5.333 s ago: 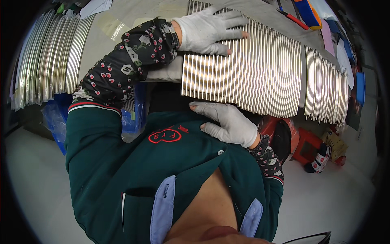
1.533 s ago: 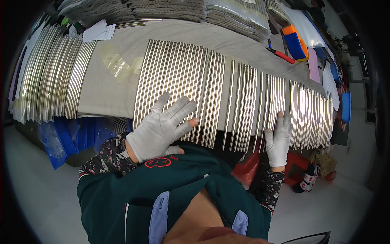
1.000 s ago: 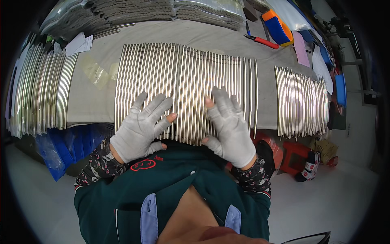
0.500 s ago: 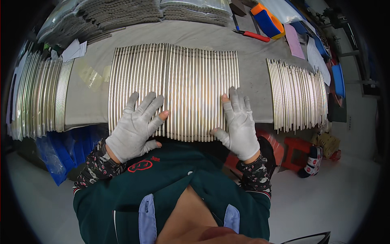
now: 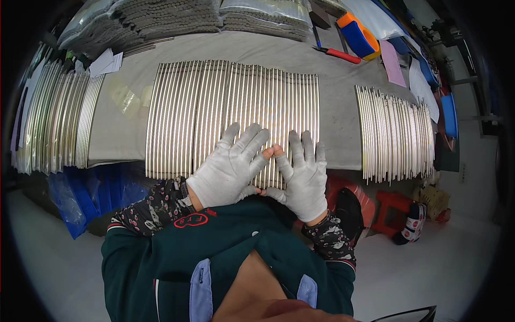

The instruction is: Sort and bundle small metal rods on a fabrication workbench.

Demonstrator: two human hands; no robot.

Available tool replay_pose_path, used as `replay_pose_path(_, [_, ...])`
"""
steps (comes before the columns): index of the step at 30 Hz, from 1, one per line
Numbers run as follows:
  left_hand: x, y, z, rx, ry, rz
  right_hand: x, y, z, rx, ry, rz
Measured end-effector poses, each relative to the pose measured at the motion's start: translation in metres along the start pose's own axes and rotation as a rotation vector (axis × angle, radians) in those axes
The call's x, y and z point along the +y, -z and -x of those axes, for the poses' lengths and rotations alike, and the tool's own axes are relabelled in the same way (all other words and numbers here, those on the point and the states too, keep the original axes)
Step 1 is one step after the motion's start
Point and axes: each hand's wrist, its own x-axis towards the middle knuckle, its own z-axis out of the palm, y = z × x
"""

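Note:
A row of shiny metal rods (image 5: 214,107) lies side by side on the grey cloth in front of me. My left hand (image 5: 225,169), in a white glove with bare thumb and index tips, rests with fingers spread on the near part of the rods, right of the middle. Close beside it, my right hand (image 5: 303,180), gloved alike, lies with fingers spread on the rods near their right end. The index fingertips of both hands almost meet, and so do the thumbs at the near rod ends. The rods beneath my palms are hidden.
More rods (image 5: 394,134) lie at the right and bagged rods (image 5: 53,118) at the left. Wrapped rod stacks (image 5: 263,21) fill the back. Red-handled pliers (image 5: 343,55) and a blue and orange tape dispenser (image 5: 362,40) lie back right. A blue bin (image 5: 80,198) stands below the table's left edge.
My left hand has slid right along the rods, and my right hand has shifted slightly left and nearer to me. The two hands are now close together.

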Motion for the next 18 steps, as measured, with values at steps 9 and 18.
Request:
replay_pose_path(9, [-0.003,-0.013,-0.006,-0.033,-0.040,0.050,0.018,-0.009,0.019,0.215,0.065,-0.212])
replay_pose_path(18, [-0.021,-0.028,0.012,0.359,-0.147,0.101,0.052,-0.087,0.107,0.465,-1.079,-1.646])
